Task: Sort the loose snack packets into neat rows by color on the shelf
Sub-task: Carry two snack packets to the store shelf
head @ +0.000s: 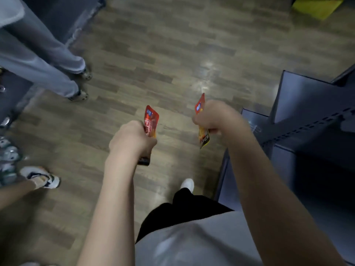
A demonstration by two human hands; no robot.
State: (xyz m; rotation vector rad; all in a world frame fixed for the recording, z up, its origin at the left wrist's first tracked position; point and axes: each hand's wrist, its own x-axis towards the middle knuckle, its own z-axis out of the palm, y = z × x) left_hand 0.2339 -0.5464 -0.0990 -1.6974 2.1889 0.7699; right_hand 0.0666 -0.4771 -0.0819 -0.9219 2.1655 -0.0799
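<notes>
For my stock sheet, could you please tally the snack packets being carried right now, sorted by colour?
Red packets: 1, the red packet gripped by the left hand.
Red-and-yellow packets: 1, the red-and-yellow packet gripped by the right hand.
Total: 2 packets.

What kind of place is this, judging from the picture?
Probably a shop aisle. Dark metal shelves stand on the right, the floor is wood-look planks, and each hand, left and right, grips a red snack packet.
</notes>
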